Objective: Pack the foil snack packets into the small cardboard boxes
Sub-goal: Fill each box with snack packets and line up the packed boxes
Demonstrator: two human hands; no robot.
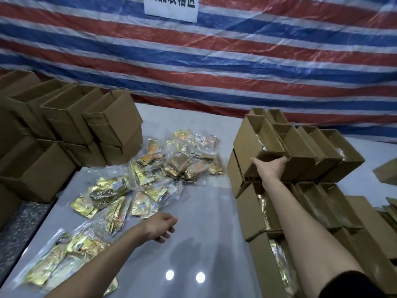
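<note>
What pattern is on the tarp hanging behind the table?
Red, white and blue stripes on the tarp, clearest in the head view.

Packing room: stacked cartons (71, 117), tarpaulin wall (236, 61).

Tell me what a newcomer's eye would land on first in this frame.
The red, white and blue striped tarp fills the back. On the grey table, a heap of gold foil packets lies centre-left, near the left hand. At right, the right hand grips the top box of a stack of cardboard boxes.
</note>
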